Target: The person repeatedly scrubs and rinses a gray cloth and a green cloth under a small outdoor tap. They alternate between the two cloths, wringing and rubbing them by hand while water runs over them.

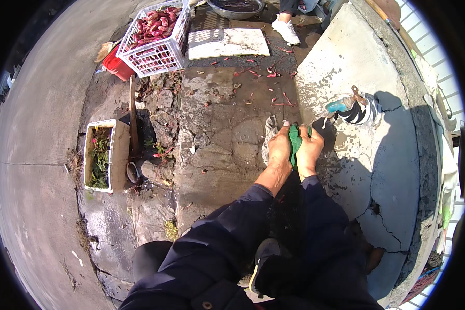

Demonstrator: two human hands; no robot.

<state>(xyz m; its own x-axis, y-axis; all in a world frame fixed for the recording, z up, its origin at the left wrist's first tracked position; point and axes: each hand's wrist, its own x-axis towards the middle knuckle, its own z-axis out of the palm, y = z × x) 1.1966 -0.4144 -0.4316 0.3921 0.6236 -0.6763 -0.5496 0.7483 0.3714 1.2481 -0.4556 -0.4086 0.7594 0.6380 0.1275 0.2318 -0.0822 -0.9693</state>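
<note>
Both my hands are closed on a green cloth [294, 143], bunched up between them at the middle right. My left hand [279, 146] grips it from the left, and my right hand [309, 147] from the right. Beside the left hand a crumpled grey-white cloth [269, 135] hangs or lies, partly hidden; I cannot tell whether the hand also touches it. A black-and-white striped cloth bundle [357, 112] sits on the pale concrete slab to the right of my hands, with a turquoise item [337, 106] against it.
A white plastic crate [155, 61] full of red-purple roots stands at the far left beside a red bucket [118, 68]. Closer, a white planter box [120, 157] holds green plants. A white board [227, 43], a metal basin [236, 12] and another person's white shoe [285, 31] are at the far side.
</note>
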